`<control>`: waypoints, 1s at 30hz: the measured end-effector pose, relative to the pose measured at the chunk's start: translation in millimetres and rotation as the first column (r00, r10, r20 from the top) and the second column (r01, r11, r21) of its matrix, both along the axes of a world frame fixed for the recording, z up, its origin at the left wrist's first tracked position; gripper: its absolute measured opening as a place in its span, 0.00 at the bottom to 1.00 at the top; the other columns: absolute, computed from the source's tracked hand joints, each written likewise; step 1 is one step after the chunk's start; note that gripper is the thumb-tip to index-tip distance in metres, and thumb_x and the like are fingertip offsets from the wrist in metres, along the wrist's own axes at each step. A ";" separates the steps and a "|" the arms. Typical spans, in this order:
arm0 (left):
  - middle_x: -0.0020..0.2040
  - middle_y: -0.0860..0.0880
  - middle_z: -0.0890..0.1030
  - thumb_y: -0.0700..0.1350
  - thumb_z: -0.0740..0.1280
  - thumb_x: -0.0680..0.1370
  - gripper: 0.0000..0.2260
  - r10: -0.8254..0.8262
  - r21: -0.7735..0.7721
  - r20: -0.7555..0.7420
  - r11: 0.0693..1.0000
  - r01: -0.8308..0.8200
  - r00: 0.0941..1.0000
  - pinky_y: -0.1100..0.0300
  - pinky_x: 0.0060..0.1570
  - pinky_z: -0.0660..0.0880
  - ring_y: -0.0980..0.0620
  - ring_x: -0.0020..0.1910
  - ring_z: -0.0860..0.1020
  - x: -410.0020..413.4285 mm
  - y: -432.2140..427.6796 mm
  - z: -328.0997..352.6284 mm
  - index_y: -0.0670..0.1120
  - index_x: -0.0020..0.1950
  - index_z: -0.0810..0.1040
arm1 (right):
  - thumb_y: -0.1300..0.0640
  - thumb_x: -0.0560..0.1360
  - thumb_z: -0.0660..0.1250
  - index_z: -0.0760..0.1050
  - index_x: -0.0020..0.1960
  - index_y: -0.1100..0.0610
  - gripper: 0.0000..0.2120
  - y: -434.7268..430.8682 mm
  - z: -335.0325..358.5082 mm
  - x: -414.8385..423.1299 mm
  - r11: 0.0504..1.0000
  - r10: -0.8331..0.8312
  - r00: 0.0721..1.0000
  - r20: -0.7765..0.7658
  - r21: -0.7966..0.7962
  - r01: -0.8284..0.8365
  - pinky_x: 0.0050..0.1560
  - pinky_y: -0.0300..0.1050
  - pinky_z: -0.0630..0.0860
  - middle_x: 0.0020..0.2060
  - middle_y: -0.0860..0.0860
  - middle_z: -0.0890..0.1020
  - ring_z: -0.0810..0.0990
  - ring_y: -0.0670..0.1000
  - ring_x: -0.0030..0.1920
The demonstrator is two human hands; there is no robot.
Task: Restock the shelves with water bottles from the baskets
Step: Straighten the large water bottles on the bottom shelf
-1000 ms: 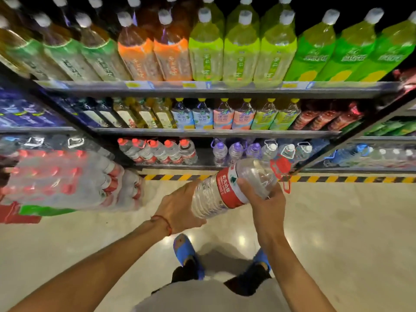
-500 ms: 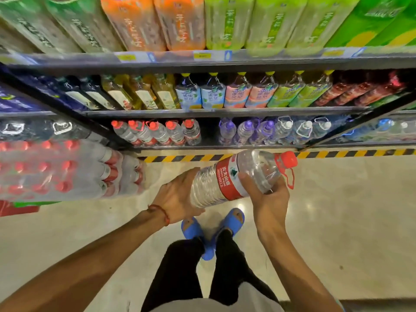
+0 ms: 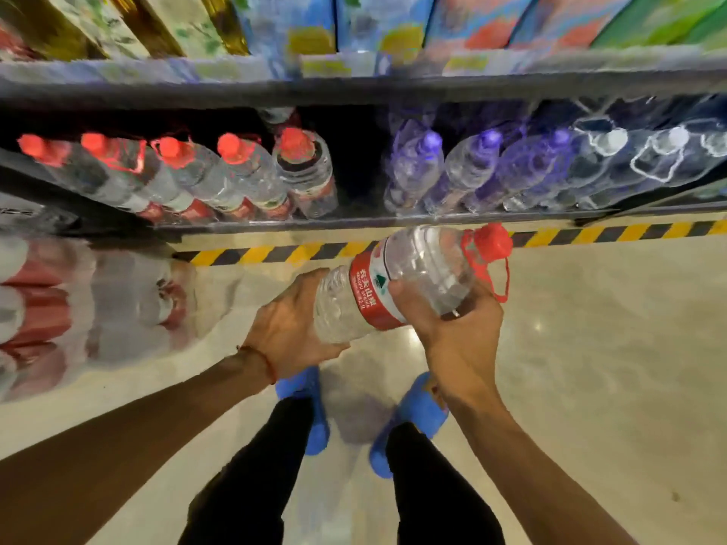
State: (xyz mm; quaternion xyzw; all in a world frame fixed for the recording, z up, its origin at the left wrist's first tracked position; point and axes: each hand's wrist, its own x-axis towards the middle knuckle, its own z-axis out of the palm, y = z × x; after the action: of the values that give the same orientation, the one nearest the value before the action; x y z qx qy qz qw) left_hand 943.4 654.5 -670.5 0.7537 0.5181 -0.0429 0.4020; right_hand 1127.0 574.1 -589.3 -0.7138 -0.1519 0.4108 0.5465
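Left hand (image 3: pixel 291 320) cups base of big water bottle (image 3: pixel 397 285), right hand (image 3: pixel 444 320) grips shoulder: heavy, I need both. Red cap (image 3: pixel 491 241) aimed at bottom shelf (image 3: pixel 354 222), probably for slot right of red-capped row (image 3: pixel 189 171).

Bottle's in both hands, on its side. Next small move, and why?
Probably lift the bottle forward toward the dark gap on the bottom shelf, tipping it upright. Left hand and right hand hold it near-horizontal; the gap sits between red-capped bottles and purple-capped bottles.
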 end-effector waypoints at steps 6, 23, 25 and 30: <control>0.57 0.65 0.70 0.59 0.80 0.65 0.42 -0.008 0.100 -0.026 0.995 0.011 1.000 0.59 0.51 0.74 0.56 0.53 0.76 9.2 24.3 -162.0 0.63 0.74 0.63 | 0.68 0.68 0.81 0.78 0.63 0.62 0.26 25.8 -171.0 5.2 0.990 0.061 0.995 0.075 0.125 -0.070 0.48 0.32 0.80 0.46 0.38 0.87 0.86 0.39 0.49; 0.60 0.63 0.71 0.64 0.80 0.62 0.42 -0.048 0.436 0.315 0.895 -0.100 0.948 0.53 0.52 0.80 0.60 0.60 0.74 47.9 65.3 -364.9 0.58 0.71 0.66 | 0.59 0.64 0.86 0.81 0.61 0.55 0.28 58.9 -335.5 32.5 0.892 0.079 0.888 0.453 0.366 -0.266 0.56 0.51 0.84 0.51 0.46 0.88 0.88 0.48 0.52; 0.59 0.61 0.69 0.66 0.81 0.60 0.46 -0.054 0.438 0.332 0.893 -0.103 0.942 0.55 0.50 0.78 0.56 0.59 0.76 50.5 62.7 -367.8 0.56 0.72 0.64 | 0.58 0.63 0.87 0.81 0.61 0.53 0.29 59.5 -325.6 34.9 0.889 0.085 0.857 0.508 0.350 -0.295 0.57 0.54 0.84 0.51 0.46 0.88 0.88 0.48 0.52; 0.60 0.55 0.78 0.69 0.75 0.58 0.36 -0.094 0.358 0.417 0.931 -0.068 0.904 0.48 0.54 0.79 0.51 0.59 0.80 66.2 74.0 -345.3 0.66 0.61 0.63 | 0.54 0.62 0.88 0.79 0.61 0.50 0.31 61.8 -303.3 44.1 0.843 0.153 0.699 0.698 0.276 -0.461 0.57 0.56 0.81 0.52 0.45 0.86 0.86 0.49 0.54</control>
State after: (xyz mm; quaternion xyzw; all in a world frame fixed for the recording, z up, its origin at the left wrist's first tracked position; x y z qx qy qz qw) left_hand 1009.6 728.5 -1015.8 0.8094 0.4111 0.2172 0.3589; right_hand 1171.1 635.9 -892.6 -0.6347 -0.5393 0.1795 0.5234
